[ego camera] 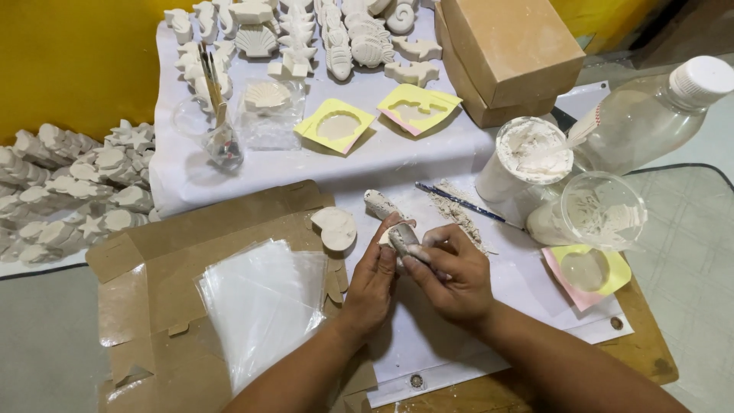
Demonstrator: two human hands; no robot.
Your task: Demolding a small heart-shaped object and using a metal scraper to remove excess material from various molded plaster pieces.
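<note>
My left hand (372,279) and my right hand (451,271) meet over a white sheet (397,157) on the low table. Together they hold a small white plaster piece (388,234), with a plaster-caked tool (390,218) gripped in my right hand and resting on it. A round white plaster cast (336,228) lies just left of my hands on the flattened cardboard (168,264).
A stack of clear plastic bags (260,302) lies on the cardboard. Yellow moulds (335,125) (417,107) (587,271), plaster-filled cups (524,157) (596,214), a blue brush (459,203), a clear bottle (657,115) and a brown box (508,53) stand around. Several plaster sea-shapes (306,34) (69,183) lie beyond.
</note>
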